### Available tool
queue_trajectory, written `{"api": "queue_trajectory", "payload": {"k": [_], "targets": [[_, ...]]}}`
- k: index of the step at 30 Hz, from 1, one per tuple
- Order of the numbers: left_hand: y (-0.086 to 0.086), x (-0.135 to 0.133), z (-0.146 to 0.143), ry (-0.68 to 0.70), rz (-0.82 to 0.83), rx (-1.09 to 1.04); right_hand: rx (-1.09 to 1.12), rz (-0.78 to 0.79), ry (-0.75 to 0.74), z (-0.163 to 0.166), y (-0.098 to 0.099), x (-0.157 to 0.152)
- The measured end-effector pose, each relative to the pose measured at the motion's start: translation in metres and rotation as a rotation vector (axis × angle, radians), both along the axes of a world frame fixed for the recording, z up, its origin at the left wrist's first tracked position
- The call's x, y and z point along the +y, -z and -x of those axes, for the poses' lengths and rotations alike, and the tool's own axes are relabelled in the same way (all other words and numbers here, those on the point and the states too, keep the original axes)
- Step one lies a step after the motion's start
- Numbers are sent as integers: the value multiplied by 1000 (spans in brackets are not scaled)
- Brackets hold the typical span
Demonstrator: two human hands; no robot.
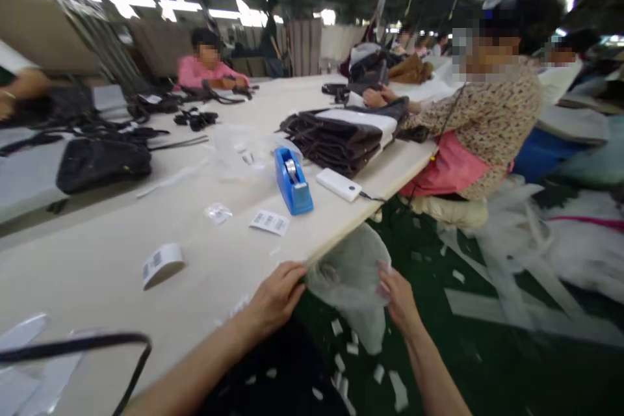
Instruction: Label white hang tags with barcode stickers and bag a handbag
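Below the table edge hangs a translucent plastic bag (353, 273), its mouth spread between my hands. My left hand (280, 292) is closed at the table's edge, pinching the bag's left rim. On the opposite side my right hand (397, 292) is closed on the right rim, out over the floor. A blue tape dispenser (294, 182) stands on the table ahead of my left hand. Close by lie a barcode label sheet (270, 222) and a second, curled label (163, 265).
A white power bank (338, 184) with a cable lies near the edge of the table (214, 266). Folded dark fabric (336, 140) is stacked beyond it, beside a seated co-worker (478, 110). A black bag (104, 162) lies at left. Paper scraps litter the green floor (429, 331).
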State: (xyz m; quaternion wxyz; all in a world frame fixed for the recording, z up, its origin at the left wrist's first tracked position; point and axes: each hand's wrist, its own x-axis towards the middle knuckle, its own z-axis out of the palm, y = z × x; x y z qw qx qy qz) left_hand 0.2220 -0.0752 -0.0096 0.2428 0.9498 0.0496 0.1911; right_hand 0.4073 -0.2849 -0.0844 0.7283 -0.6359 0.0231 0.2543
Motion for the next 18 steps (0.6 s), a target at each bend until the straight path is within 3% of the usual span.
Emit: {"api": "queue_trajectory", "payload": {"k": [3,5,8,11,15,18], "targets": [[20,-15,-29,-30,226,183,55,5,0,12,-37,-12],[35,-27,-39,-106,271,308,105,-89,-66,28,-66,-20],[50,-47,-43,-226,186,432,132,-153,-140,55,-107,-33],[54,-59,-45,-277,101,493,118,-136,-189,78,-139,-49],[44,-59,-53,-180,55,499,129,-115,-290,100,-156,-80],[33,-61,-62,52,26,476,-36,11,-284,113,-157,-114]]}}
